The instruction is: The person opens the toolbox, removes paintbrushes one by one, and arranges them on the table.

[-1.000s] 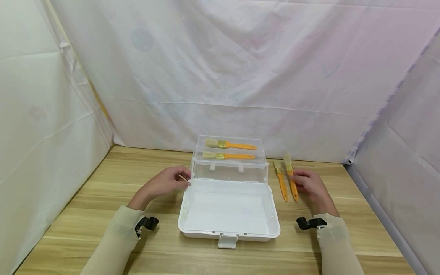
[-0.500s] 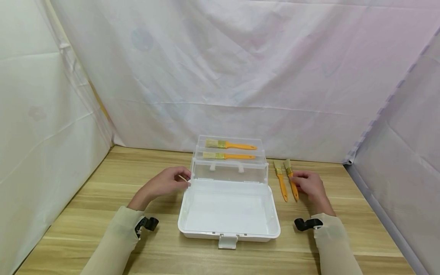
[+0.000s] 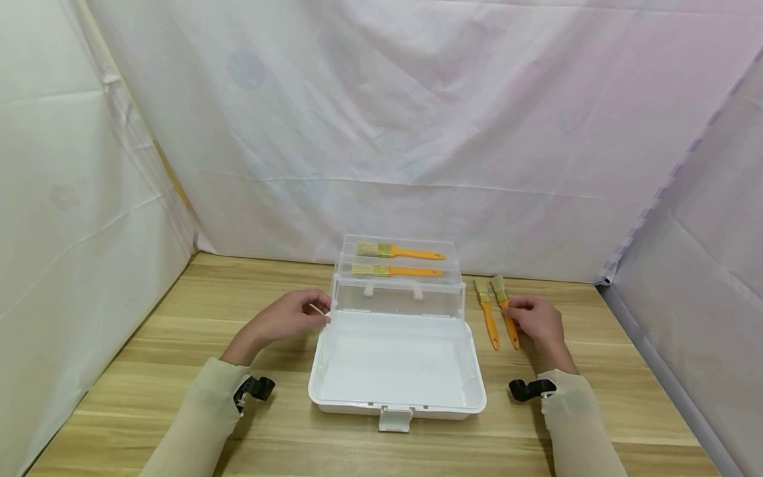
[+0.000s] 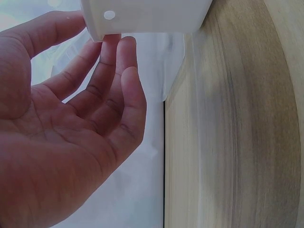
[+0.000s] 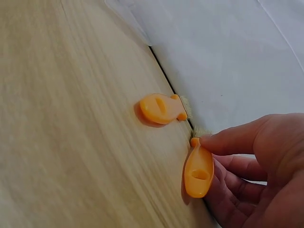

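Observation:
A white plastic case (image 3: pixel 396 371) lies opened on the table, its clear lid (image 3: pixel 438 301) raised at the back. At its rear left corner my left hand (image 3: pixel 292 315) pinches the edge; in the left wrist view the left hand (image 4: pixel 76 99) has its thumb and fingertips at the white corner. To the right of the case, my right hand (image 3: pixel 538 321) pinches the orange handle of a paintbrush (image 3: pixel 507 318) between thumb and fingers. Another paintbrush (image 3: pixel 487 318) lies just left of it, bristles pointing away. In the right wrist view both orange handle ends show, the held paintbrush (image 5: pixel 199 173) nearer.
Two more paintbrushes, one paintbrush (image 3: pixel 411 252) behind the other paintbrush (image 3: pixel 411 271), lie crosswise on clear trays behind the case. A white latch (image 3: pixel 395 419) sticks out at its front. White cloth (image 3: pixel 393 132) hangs along the back and sides of the wooden table (image 3: pixel 268 437).
The right hand's paintbrush has come down beside the other one, its bristle end tilting slightly left. My right wrist has shifted a little left. The left hand has stayed put.

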Tool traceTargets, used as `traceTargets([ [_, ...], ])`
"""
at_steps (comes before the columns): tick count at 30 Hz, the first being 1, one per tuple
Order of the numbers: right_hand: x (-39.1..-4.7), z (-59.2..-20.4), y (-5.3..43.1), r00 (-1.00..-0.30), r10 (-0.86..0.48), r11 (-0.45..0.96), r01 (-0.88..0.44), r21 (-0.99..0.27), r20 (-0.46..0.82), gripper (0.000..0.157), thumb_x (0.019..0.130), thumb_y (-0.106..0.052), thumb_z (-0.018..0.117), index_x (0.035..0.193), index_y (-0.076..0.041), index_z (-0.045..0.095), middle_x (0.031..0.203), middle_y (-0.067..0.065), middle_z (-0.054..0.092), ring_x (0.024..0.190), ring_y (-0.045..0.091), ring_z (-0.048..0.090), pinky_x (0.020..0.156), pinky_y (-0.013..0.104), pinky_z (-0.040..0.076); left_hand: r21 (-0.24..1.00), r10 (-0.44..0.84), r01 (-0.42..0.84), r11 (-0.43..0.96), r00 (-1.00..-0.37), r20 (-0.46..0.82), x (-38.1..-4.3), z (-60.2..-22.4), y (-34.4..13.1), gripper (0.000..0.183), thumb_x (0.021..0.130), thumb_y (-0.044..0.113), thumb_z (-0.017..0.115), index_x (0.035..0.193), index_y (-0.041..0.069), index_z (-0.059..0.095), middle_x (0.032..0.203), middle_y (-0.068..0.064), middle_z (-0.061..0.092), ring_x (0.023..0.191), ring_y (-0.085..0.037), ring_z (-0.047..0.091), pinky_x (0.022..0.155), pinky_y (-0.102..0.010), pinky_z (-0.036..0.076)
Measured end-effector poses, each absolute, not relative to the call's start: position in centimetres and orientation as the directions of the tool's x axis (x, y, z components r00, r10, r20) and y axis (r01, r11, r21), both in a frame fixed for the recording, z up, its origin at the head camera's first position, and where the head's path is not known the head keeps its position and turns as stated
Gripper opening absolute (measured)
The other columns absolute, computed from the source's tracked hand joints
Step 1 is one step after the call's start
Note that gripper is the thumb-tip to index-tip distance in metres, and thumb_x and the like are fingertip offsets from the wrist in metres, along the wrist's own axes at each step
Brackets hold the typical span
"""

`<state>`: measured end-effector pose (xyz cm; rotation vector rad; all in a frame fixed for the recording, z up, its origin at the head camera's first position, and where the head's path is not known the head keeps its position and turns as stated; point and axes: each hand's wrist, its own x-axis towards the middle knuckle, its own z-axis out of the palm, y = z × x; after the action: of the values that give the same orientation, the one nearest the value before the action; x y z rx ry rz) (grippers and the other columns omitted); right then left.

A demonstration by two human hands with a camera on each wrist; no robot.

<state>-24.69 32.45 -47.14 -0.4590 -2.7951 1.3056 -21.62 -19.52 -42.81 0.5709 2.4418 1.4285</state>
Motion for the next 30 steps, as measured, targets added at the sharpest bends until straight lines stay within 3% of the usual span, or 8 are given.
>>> traceTargets([
  [7, -24.48, -47.13, 32.48, -0.954, 0.289, 0.645, 0.260, -0.718, -0.085, 0.037, 0.102, -0.024, 0.080, 0.122, 0.007, 0.076, 0.110, 0.022, 0.076, 0.077, 0.020, 0.067, 0.063, 0.024, 0.056, 0.874, 0.456, 0.202, 0.442, -0.890, -0.025, -21.60, -42.89, -19.59, 0.019, 0.101, 0.011, 0.073, 0.119, 0.003, 0.072, 0.112, -0.007, 0.073, 0.107, -0.024, 0.069, 0.090, -0.039, 0.058],
  [22, -24.33, -46.97, 32.24, -0.954, 0.295, 0.690, 0.256, -0.677, -0.060, 0.035, 0.103, -0.025, 0.079, 0.118, 0.006, 0.077, 0.108, 0.022, 0.076, 0.080, 0.024, 0.068, 0.063, 0.024, 0.055, 0.879, 0.459, 0.206, 0.431, -0.888, -0.017, -21.47, -42.66, -19.47, 0.019, 0.102, 0.012, 0.073, 0.118, 0.003, 0.072, 0.113, -0.008, 0.072, 0.108, -0.024, 0.069, 0.090, -0.037, 0.058],
  [30, -24.43, -47.12, 32.26, -0.953, 0.296, 0.694, 0.260, -0.672, -0.063, 0.034, 0.103, -0.025, 0.078, 0.118, 0.006, 0.078, 0.106, 0.021, 0.076, 0.079, 0.023, 0.068, 0.062, 0.025, 0.056, 0.880, 0.456, 0.193, 0.433, -0.889, -0.030, -21.67, -42.79, -19.55, 0.018, 0.101, 0.011, 0.073, 0.118, 0.004, 0.072, 0.112, -0.007, 0.072, 0.107, -0.025, 0.069, 0.092, -0.043, 0.057],
])
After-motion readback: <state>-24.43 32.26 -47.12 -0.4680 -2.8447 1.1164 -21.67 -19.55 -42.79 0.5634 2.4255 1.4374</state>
